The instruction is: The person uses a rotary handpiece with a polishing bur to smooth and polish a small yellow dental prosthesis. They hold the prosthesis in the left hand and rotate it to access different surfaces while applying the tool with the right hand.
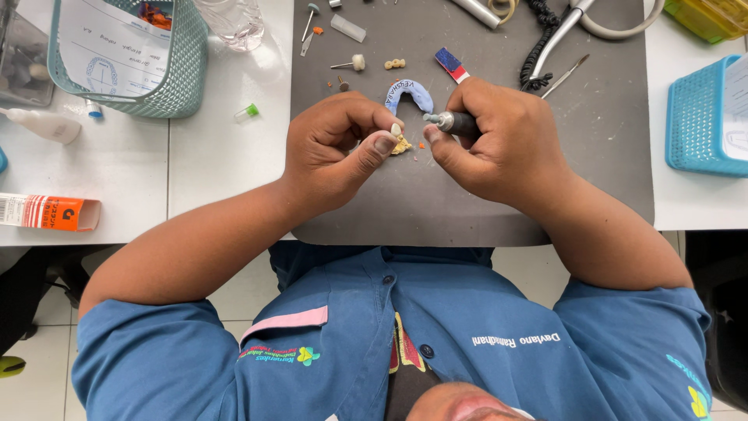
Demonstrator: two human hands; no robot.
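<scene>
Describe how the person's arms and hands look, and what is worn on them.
Both hands, left hand and right hand, are bare: no gloves, rings or watch show. The forearms are bare too. Short blue sleeves end near the elbows.

1. Left hand (335,148) is curled, thumb pressed toward the forefinger in a tight pinch (the other fingers are folded under).
2. Right hand (502,140) is closed in a fist-like grip, thumb stretched toward the left hand.
3. The two hands sit near each other, fingertips almost meeting.
4. Both forearms are bare and angle inward from wide-set elbows.
5. Wrists are bent slightly down.
</scene>
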